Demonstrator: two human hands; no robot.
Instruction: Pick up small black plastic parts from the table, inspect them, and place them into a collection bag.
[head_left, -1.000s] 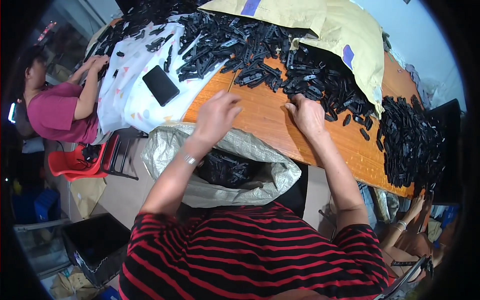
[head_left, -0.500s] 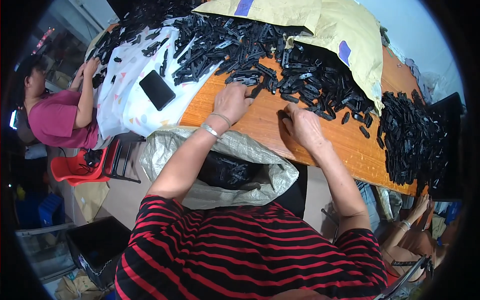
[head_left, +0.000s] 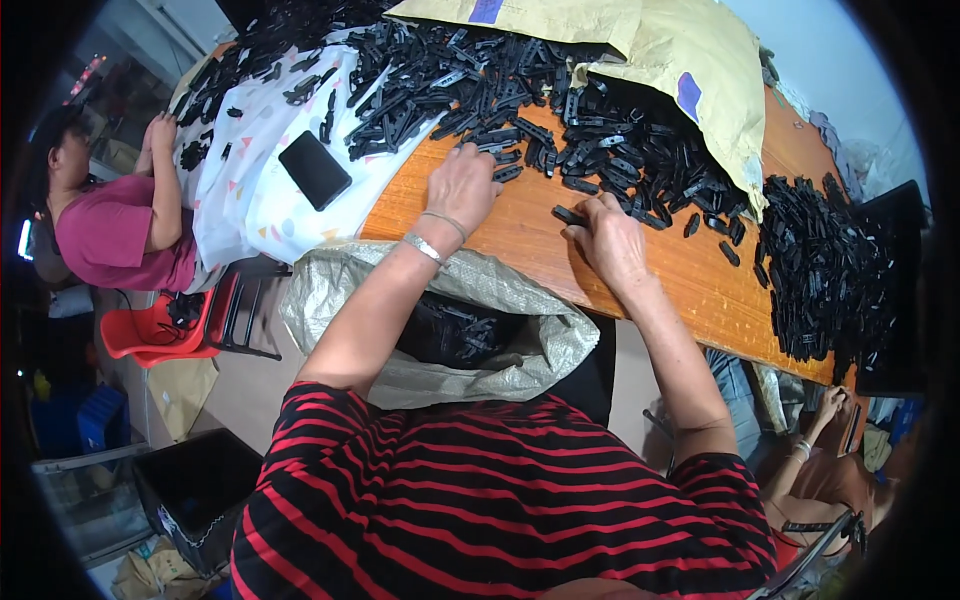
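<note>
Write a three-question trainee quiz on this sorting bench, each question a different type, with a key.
1. True or false: the left hand rests at the edge of the pile of black plastic parts on the wooden table.
2. Multiple choice: the black phone lies on A) the white patterned cloth, B) the bare wood, C) the yellow sack.
3. Fill in: below the table edge, between the person's arms, hangs an open woven ____ with black parts inside.

Key: 1 true; 2 A; 3 bag. The right hand pinches a single black part against the wood.
</note>
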